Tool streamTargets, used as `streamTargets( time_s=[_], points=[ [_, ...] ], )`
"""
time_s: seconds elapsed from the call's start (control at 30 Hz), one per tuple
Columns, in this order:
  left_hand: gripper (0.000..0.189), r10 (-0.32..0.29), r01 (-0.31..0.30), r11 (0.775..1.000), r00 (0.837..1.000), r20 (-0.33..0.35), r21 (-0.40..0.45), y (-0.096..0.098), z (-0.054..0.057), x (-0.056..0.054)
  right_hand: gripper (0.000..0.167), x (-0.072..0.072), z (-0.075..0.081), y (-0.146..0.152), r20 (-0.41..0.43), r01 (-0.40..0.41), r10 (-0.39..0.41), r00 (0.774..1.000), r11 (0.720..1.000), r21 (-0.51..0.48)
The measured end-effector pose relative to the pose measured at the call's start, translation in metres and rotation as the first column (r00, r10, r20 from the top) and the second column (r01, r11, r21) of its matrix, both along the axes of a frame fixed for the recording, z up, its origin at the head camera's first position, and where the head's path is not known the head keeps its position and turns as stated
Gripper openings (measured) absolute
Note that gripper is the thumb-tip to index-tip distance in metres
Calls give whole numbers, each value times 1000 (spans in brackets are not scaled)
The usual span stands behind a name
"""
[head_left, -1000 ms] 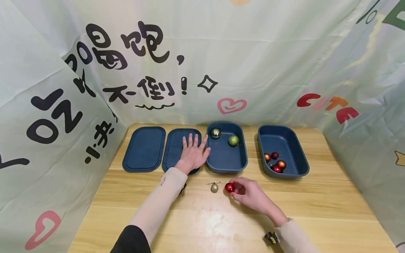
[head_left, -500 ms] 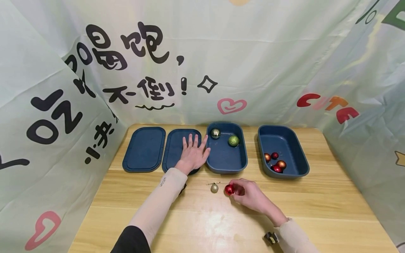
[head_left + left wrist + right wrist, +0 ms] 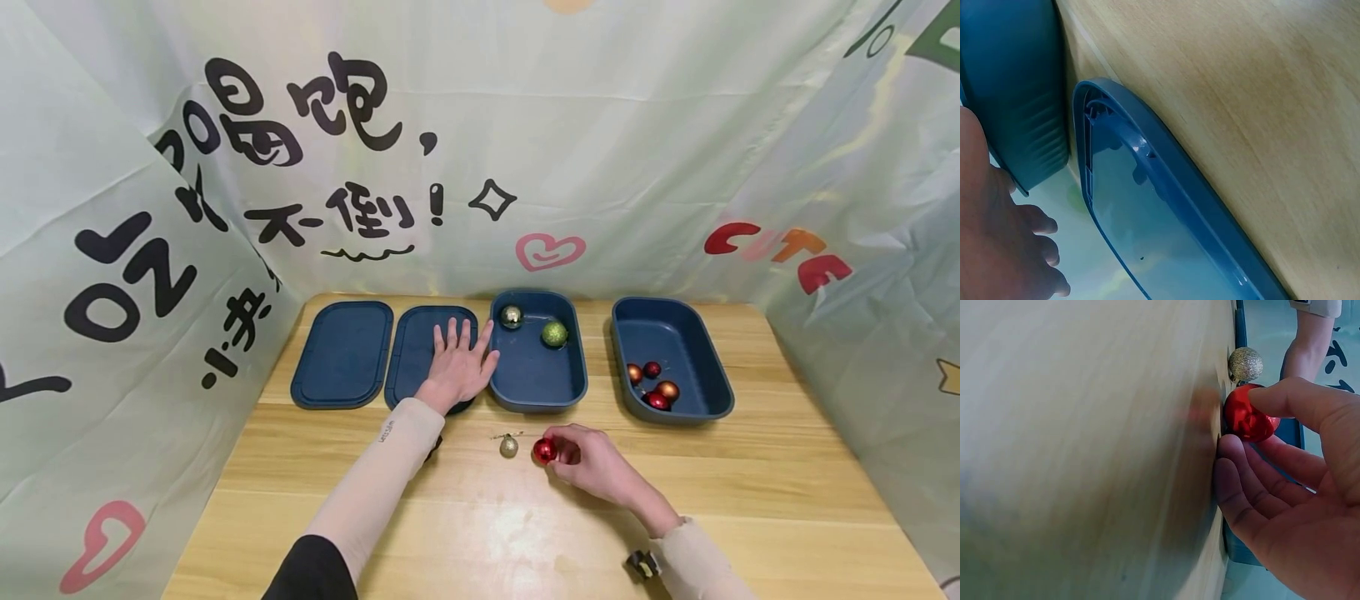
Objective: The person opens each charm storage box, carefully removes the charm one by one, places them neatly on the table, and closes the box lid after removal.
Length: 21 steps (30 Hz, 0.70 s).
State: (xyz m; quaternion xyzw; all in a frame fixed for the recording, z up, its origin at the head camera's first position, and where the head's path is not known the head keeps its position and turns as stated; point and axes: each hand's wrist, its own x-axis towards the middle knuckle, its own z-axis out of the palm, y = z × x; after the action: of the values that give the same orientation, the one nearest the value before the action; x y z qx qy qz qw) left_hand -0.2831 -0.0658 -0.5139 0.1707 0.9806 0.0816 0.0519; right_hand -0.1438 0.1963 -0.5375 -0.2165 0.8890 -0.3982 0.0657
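Between thumb and fingers, my right hand (image 3: pixel 596 462) pinches a shiny red Christmas ball (image 3: pixel 543 451) at the tabletop; the right wrist view shows the red ball (image 3: pixel 1250 414) close up. Just left of it lies a small glittery gold ball (image 3: pixel 508 447) with its string. My left hand (image 3: pixel 459 371) is spread, fingers straight, over the right-hand blue lid (image 3: pixel 408 350) and beside the left blue box (image 3: pixel 536 387). Whether it touches the lid or the box wall, I cannot tell. That box holds a shiny gold ball (image 3: pixel 511 317) and a green glitter ball (image 3: pixel 555 334).
On the right stands a second blue box (image 3: pixel 686 333) with several red and copper balls (image 3: pixel 657 400) at its near left. Another blue lid (image 3: pixel 342 354) lies at the far left. Printed cloth (image 3: pixel 637 167) hangs around the wooden table (image 3: pixel 450 533).
The red ball and my right fingertips have come very slightly nearer to me, mostly in the first half second. My left hand has stayed in place.
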Motion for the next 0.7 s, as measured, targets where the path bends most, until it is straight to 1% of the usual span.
streamTargets(
  time_s=[0.37,0.7],
  points=[
    [65,-2,2,1000,1000,5,-7,0,0,0,38,0,1,0,-2,1,-1,1000,1000,-2],
    [65,-5,5,1000,1000,13,4,0,1,1,41,0,2,1,25,8,-8,1000,1000,-3]
  ],
)
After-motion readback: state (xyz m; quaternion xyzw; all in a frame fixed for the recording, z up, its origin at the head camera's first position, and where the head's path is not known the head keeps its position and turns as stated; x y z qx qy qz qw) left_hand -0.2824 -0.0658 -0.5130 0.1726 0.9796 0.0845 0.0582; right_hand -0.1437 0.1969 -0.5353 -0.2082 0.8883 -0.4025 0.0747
